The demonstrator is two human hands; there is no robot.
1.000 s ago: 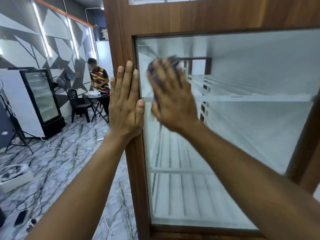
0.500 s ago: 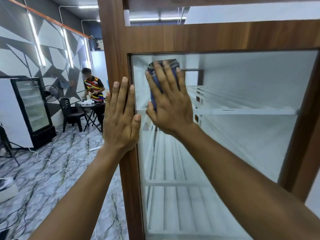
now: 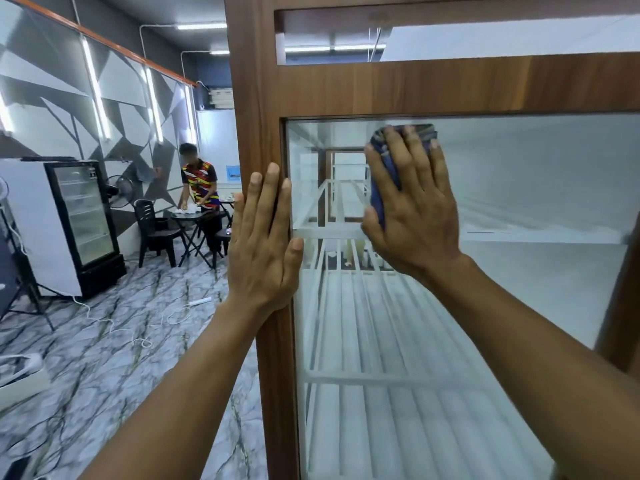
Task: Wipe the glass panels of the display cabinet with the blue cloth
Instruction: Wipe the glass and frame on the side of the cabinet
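The display cabinet has a brown wooden frame around a large glass panel, with white wire shelves behind the glass. My right hand lies flat on the upper left part of the panel and presses the folded blue cloth against the glass; the cloth shows above my fingertips and beside my thumb. My left hand rests flat, fingers together and pointing up, on the frame's left post, holding nothing.
A second glass opening sits above the frame's top rail. On the left, a marble-pattern floor carries white cables, a glass-door fridge, black chairs and a small table where another person stands.
My right hand has slid the cloth rightwards along the top of the panel, away from the frame's left post. My left hand stays on the post. My view has tilted upward.
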